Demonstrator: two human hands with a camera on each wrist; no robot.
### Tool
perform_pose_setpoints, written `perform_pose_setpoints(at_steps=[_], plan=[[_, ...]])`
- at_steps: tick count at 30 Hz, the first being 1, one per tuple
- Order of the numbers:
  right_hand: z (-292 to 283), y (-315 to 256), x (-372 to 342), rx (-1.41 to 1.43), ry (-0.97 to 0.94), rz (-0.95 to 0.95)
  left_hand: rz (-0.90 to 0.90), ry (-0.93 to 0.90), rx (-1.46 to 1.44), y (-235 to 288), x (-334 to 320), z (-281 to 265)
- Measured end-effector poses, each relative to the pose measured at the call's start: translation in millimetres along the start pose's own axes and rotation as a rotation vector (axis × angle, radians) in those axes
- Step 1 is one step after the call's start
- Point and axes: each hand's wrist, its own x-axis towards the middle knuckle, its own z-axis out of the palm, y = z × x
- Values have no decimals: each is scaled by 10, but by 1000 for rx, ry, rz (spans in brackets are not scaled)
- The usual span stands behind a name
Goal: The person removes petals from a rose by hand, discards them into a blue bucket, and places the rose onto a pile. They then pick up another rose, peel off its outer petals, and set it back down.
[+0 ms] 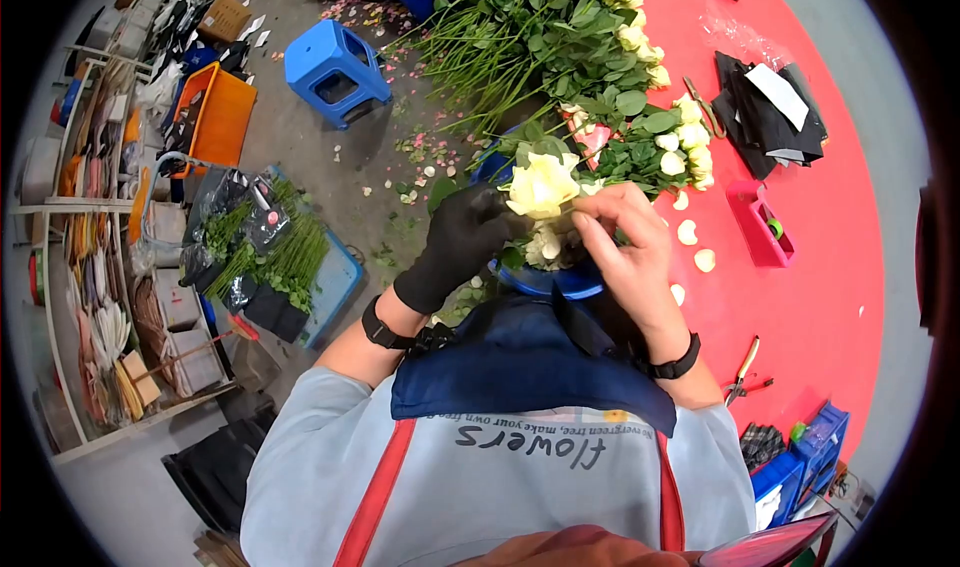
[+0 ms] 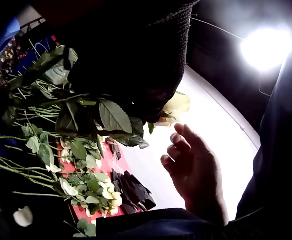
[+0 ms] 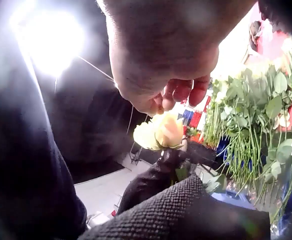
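Note:
A pale yellow rose (image 1: 543, 185) is held upright by my left hand (image 1: 460, 242), in a black glove, which grips it just below the bloom. My bare right hand (image 1: 632, 252) is at the rose's right side, thumb and forefinger pinched together at an outer petal. In the right wrist view these fingertips come right down on top of the bloom (image 3: 161, 131), with the gloved hand (image 3: 151, 185) beneath it. The leafy stem (image 2: 71, 100) runs out past the glove in the left wrist view. Below the hands, a blue bucket (image 1: 560, 287) holds loose pale petals.
Bunches of yellow roses (image 1: 640, 42) lie on the red table (image 1: 800, 337), beside loose petals (image 1: 705, 260), a pink tape dispenser (image 1: 760, 225), black wrapping (image 1: 765, 117) and pruning shears (image 1: 742, 367). A blue stool (image 1: 335, 67) stands on the petal-strewn floor. Cut greenery (image 1: 270, 242) lies at left.

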Motion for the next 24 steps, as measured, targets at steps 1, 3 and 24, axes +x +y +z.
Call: perform_pose_setpoints(at_steps=[1, 3, 24], plan=[[-8, 33, 17, 7, 3, 26, -9, -9, 78, 15, -10, 19], [-32, 14, 56, 21, 3, 49, 21, 36, 93, 24, -27, 117], [-298, -128, -152, 103, -223, -96, 11, 234, -79, 472, -516, 559]])
